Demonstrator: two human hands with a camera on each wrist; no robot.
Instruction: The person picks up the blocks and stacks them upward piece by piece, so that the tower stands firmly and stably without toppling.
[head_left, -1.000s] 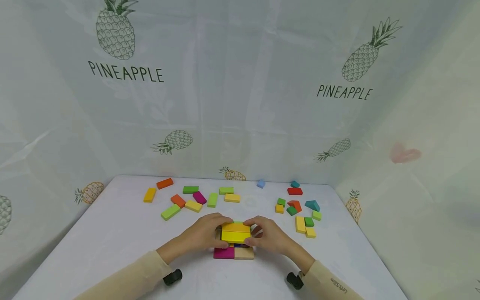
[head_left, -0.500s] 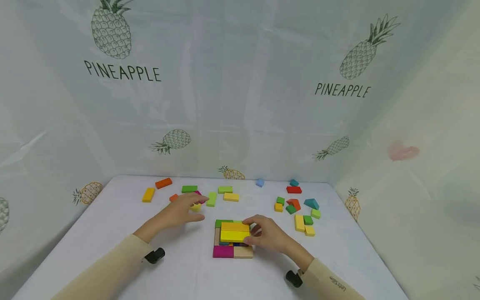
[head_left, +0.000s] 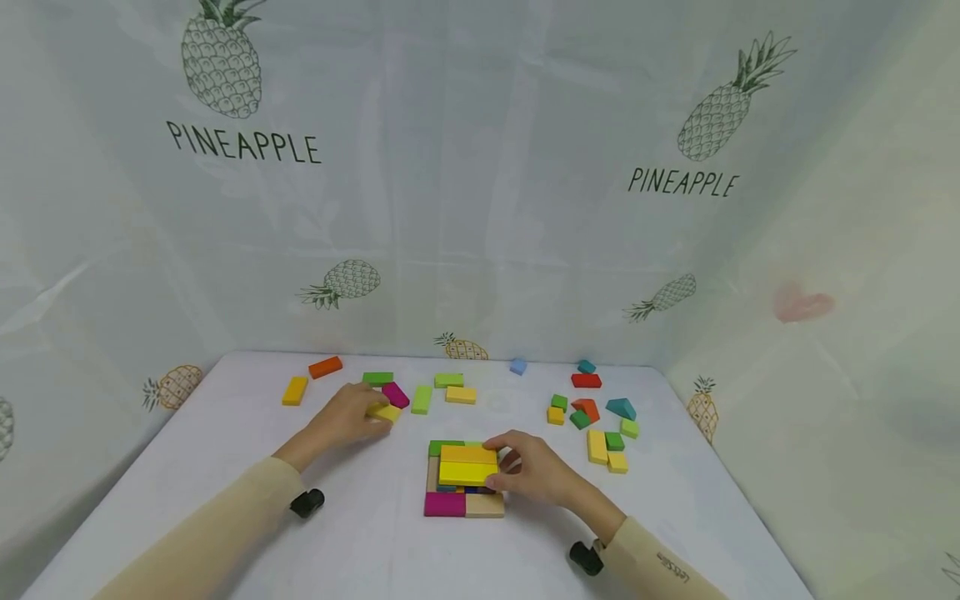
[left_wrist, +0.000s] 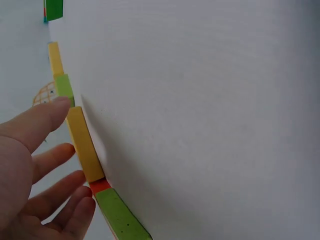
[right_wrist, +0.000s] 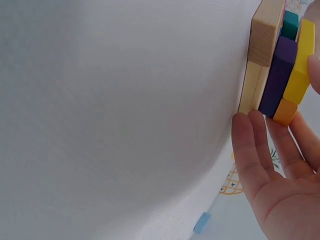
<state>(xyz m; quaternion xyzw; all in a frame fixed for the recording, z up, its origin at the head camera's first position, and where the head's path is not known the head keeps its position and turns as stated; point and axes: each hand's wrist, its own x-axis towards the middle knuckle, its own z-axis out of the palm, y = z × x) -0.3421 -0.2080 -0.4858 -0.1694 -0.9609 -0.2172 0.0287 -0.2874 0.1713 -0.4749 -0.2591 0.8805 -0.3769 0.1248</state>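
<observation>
In the head view my left hand [head_left: 345,421] pinches a yellow block [head_left: 386,412] on the table's left side. The left wrist view shows its fingers [left_wrist: 52,155] along this yellow block [left_wrist: 86,145], beside a red and a light green block [left_wrist: 120,215]. My right hand [head_left: 536,468] holds the right end of two yellow blocks [head_left: 468,473] that lie side by side atop a layered block structure. Below them are a magenta block [head_left: 445,505], a natural wood block [head_left: 484,506] and a green block [head_left: 446,447]. A purple block [right_wrist: 280,75] shows in the right wrist view.
More blocks lie behind the structure, among them a magenta one [head_left: 395,395] and a light green one [head_left: 422,400]. To the right sits a loose group with a red block [head_left: 586,381] and a teal block [head_left: 621,407]. A pineapple-print cloth [head_left: 465,208] hangs behind the white table [head_left: 360,533].
My left hand has left the structure, reached away to the left, and its fingers have come round the yellow block. My right hand has stayed at the structure's right end.
</observation>
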